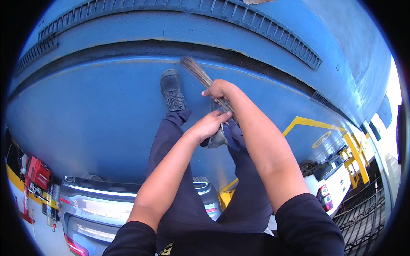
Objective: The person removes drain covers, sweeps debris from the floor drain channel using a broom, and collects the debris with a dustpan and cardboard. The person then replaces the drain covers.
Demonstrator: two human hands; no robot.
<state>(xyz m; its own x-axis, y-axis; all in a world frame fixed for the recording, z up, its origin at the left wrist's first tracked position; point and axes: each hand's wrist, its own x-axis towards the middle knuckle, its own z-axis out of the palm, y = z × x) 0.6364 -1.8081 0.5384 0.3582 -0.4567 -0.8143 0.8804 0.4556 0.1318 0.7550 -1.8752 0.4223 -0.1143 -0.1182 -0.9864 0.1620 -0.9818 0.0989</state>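
Observation:
A stick broom point(199, 73), a bundle of thin brown bristles, slants across the middle of the view. Its splayed tips point away and to the left, near the edge of the dark floor channel. My right hand point(219, 90) is closed round the bundle partway along. Nearer to me, my left hand point(210, 125) is closed at the lower end of the same broom, its fingers curled over it. Part of that lower end is hidden by my hands and right forearm. My dark work boot point(173, 91) stands on the blue floor left of the bristles; the other boot is partly covered by my left hand.
An open drain channel point(141, 46) crosses the blue floor ahead, with lifted metal grates point(260, 23) lying beyond it. Behind me are a silver car point(100, 209), a white vehicle point(335, 183), yellow metal posts point(356, 158) and red equipment point(38, 174).

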